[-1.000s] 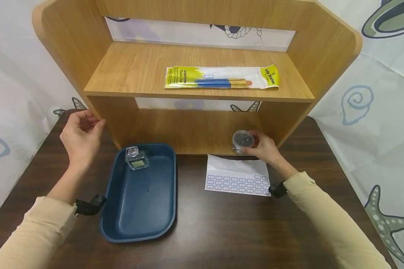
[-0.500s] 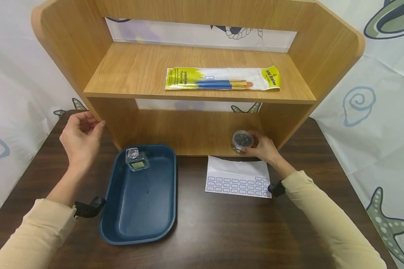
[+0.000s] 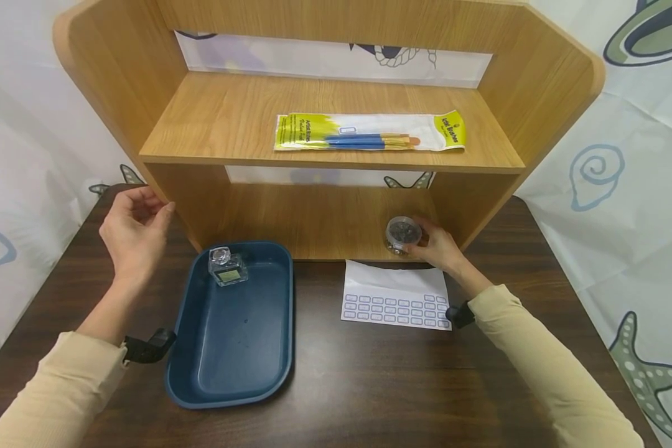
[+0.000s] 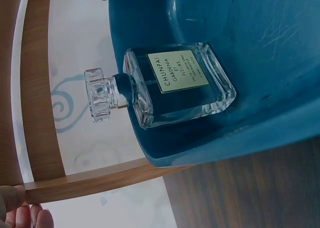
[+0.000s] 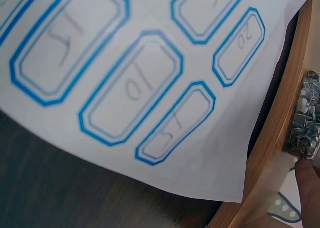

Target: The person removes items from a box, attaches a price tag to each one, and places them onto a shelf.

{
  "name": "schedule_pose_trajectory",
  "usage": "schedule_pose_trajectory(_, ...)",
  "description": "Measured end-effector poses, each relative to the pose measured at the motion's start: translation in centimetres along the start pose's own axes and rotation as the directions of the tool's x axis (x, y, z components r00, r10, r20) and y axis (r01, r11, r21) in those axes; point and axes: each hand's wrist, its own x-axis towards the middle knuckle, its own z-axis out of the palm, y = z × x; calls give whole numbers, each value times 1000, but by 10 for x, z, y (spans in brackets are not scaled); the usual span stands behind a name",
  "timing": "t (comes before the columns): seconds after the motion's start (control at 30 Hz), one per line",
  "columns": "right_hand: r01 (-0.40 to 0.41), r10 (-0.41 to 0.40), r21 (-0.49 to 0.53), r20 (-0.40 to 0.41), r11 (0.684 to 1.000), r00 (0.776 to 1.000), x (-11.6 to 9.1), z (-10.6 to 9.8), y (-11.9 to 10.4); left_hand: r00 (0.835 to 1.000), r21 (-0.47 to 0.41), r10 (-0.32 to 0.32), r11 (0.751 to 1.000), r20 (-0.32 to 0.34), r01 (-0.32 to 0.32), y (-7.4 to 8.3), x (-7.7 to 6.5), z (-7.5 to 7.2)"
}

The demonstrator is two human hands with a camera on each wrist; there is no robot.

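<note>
My right hand holds a small round clear tub of thumbtacks on the lower board of a wooden shelf unit, near its front right. Thumb and fingers lie along the tub's right side. In the right wrist view the silvery tacks show at the right edge, a fingertip against them. At the left, my left hand pinches the front edge of the unit's side panel between thumb and fingers; its fingertips appear in the left wrist view's lower corner.
A blue tray stands in front of the unit at left, with a square glass perfume bottle leaning in its far corner. Below the tub lies a sheet of numbered labels. Packs of artist brushes rest on the upper board.
</note>
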Motion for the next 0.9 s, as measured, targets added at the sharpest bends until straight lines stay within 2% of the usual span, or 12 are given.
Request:
schedule_pose_trajectory(0.3, 23, -23, -14, -7, 1000, 1000, -5, -1, -3, 1000, 30, 5, 1000, 8, -5, 1, -1, -2)
schedule_pose_trajectory(0.47, 43, -44, -17, -84, 999, 996, -15, -2, -7, 1000, 38, -3, 999, 13, 3, 1, 0, -3)
schedule_pose_trajectory(0.57, 43, -37, 32, -164, 999, 986, -25, 1, -12, 1000, 31, -13, 999, 15, 12, 0, -1, -3)
schedule_pose_trajectory(0.73, 72, -34, 118, -293, 990, 955, -40, 6, -25, 999, 6, -34, 999, 21, 34, 0, -2, -4)
schedule_pose_trajectory(0.9, 106, -20, 247, -327, 963, 945, -50, 17, -43, 998, 3, -58, 998, 36, 58, -2, -7, -8)
